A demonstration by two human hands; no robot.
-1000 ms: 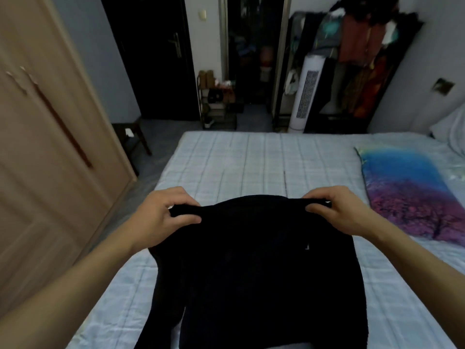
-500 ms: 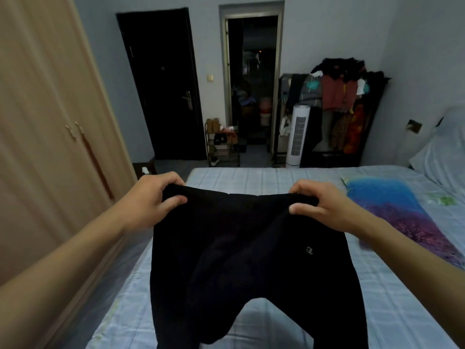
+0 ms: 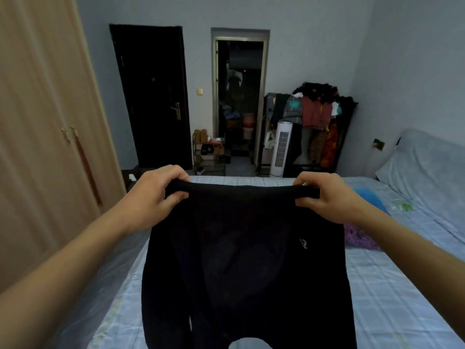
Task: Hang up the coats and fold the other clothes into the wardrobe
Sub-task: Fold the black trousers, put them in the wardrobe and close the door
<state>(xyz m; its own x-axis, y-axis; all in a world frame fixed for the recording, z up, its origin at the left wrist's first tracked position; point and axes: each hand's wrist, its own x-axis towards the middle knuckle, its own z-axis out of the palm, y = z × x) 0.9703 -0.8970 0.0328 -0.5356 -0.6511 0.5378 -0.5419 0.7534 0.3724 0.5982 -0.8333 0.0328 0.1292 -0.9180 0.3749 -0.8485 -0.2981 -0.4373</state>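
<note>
I see the left hand and right hand each gripping the top edge of a black garment, held up over the bed. Its lower part runs off frame at 6 o'clock, so I cannot tell what garment it is; the wardrobe stands at 9 o'clock.

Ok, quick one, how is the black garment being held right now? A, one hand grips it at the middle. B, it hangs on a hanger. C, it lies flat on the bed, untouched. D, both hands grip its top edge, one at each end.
D: the left hand and right hand each grip an end of the black garment along its top edge.
</note>
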